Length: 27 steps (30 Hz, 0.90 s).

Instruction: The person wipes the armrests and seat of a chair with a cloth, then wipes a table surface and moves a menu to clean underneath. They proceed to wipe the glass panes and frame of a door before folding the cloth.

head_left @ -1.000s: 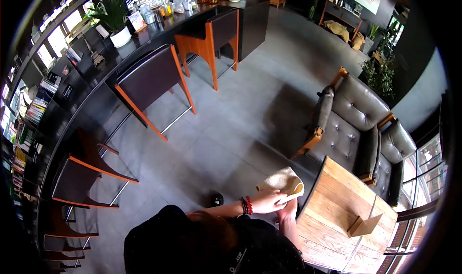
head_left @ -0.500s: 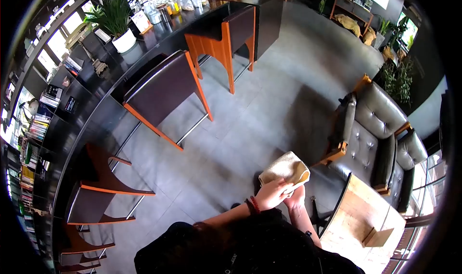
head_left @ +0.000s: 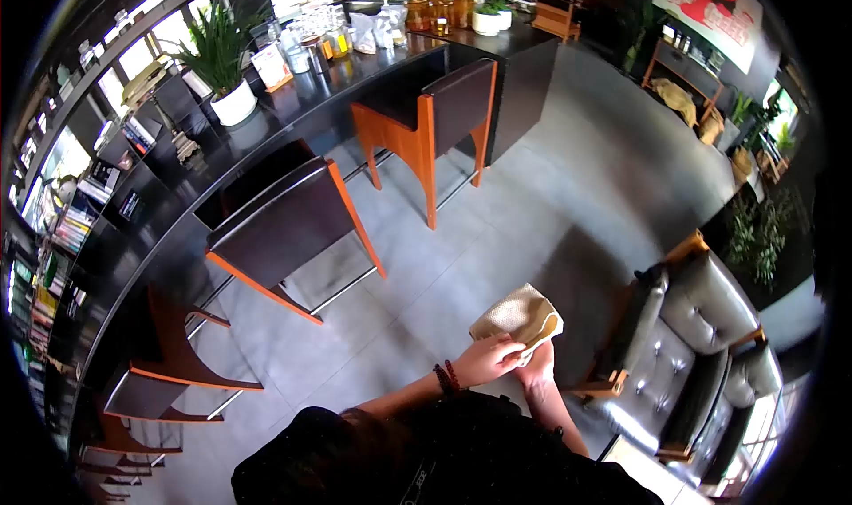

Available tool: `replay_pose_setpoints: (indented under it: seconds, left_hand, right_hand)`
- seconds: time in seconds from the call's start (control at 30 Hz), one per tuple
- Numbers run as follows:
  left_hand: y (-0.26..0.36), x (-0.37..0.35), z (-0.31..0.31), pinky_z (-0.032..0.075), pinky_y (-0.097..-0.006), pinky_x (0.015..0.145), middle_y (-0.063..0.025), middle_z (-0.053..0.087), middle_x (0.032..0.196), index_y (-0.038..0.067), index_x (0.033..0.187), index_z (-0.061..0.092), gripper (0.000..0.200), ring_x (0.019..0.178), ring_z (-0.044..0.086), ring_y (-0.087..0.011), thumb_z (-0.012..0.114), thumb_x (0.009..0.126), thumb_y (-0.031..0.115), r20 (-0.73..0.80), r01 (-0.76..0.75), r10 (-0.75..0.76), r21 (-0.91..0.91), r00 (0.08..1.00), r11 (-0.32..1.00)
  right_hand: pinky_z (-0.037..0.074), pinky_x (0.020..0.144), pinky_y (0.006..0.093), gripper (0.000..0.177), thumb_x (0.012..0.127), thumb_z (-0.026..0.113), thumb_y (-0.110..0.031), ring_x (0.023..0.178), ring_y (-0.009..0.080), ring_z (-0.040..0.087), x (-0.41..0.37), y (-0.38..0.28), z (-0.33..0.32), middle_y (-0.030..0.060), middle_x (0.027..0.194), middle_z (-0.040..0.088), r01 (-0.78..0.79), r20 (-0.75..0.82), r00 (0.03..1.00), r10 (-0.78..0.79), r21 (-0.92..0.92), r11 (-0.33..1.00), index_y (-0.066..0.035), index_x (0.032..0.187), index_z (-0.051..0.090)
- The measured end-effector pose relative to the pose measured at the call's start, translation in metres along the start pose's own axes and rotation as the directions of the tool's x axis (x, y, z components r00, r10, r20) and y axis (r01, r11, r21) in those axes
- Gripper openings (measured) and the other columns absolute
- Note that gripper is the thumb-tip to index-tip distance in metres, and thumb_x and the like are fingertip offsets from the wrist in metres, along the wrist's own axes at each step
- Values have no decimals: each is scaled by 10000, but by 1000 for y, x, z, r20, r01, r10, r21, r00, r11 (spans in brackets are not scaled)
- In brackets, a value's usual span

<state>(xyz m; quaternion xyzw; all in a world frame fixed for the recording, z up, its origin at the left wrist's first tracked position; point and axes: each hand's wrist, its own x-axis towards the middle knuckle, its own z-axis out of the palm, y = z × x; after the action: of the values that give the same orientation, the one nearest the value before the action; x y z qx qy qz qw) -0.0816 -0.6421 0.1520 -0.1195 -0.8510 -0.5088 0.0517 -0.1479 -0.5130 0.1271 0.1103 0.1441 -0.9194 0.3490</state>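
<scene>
A beige, coarsely woven cloth (head_left: 513, 313), folded or pouch-like with a loose curved edge on its right, is held out in front of my body. My left hand (head_left: 486, 360), below the dark and red bead bracelets, has its fingers closed on the near edge. From the right, my right hand (head_left: 536, 368) grips the same cloth from underneath; part of its fingers is hidden behind the cloth and the left hand. Whether anything lies inside the folds cannot be made out.
Bar chairs (head_left: 288, 230) with orange wood frames line the long dark counter (head_left: 204, 154) on the left. Jars, books and a potted plant (head_left: 232, 103) stand on it. Black tufted armchairs (head_left: 661, 363) are at the right, near a light tabletop (head_left: 652, 475). Grey floor (head_left: 444, 283) stretches ahead.
My viewpoint has tilted up and moved forward: more of the far counter and wall poster shows, and the wooden table has slid down mostly out of view. Both hands keep the cloth.
</scene>
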Motion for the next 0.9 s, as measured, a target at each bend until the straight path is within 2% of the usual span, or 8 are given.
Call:
replay_pose_setpoints:
  seconds: [0.07,0.17,0.3,0.4,0.47,0.7,0.8,0.9]
  left_hand:
    - [-9,21,-8,468,-351,692,-121,576,897,9,1021,591,234,776,588,-263,582,869,187,-24,59,-59,9,998,998]
    - [-35,40,-13,467,-399,707,-146,590,895,28,994,583,233,801,591,-317,502,914,231,-232,19,-25,-29,972,999]
    - [-66,67,-38,459,-380,675,-143,589,841,15,915,534,205,746,585,-305,541,894,218,-225,227,-241,-86,944,970]
    - [-76,95,-69,454,-354,646,-128,580,781,17,892,483,232,704,587,-279,600,857,215,-154,385,-398,-111,904,916]
    - [-95,114,-87,454,-356,645,-124,580,778,23,919,465,246,704,587,-274,599,858,220,-188,363,-384,-139,904,921]
    - [-161,203,-174,453,-361,634,-110,580,758,64,945,459,228,704,587,-275,605,851,212,-301,292,-323,-144,898,946]
    - [-204,230,-221,452,-339,625,-86,570,732,85,942,490,186,679,575,-235,610,847,192,-421,160,-250,-237,872,958]
    - [-241,249,-276,453,-295,639,-69,572,798,38,968,487,197,716,554,-148,598,861,160,-510,153,-266,-253,818,955]
  right_hand:
    - [381,989,442,463,969,279,-369,1135,308,483,29,-12,12,133,1267,496,-69,22,997,69,10,998,-69,1284,437]
    - [378,994,406,442,978,252,-323,1130,298,488,72,-16,13,138,1254,502,-143,120,982,143,-11,990,-52,1276,436]
    - [365,997,380,431,976,286,-361,1155,258,474,121,-3,19,88,1270,503,-159,70,984,163,-59,986,-91,1266,455]
    - [420,935,390,462,957,318,-452,1064,255,529,158,-2,33,66,1183,563,-152,3,988,152,-24,988,-122,1219,508]
    - [444,897,394,518,931,332,-538,1019,251,550,187,-3,43,56,1138,587,-188,-21,982,188,6,982,-137,1184,539]
    - [425,926,393,579,921,317,-563,1067,261,523,317,-9,113,85,1200,541,-222,33,974,225,-67,973,-121,1259,477]
    - [342,1012,408,608,919,310,-571,1188,274,442,378,1,144,89,1312,467,-245,123,959,254,-84,966,-129,1320,426]
    - [254,1068,428,725,886,287,-651,1262,296,361,431,20,174,87,1398,376,-325,240,910,338,-91,941,-124,1382,337]
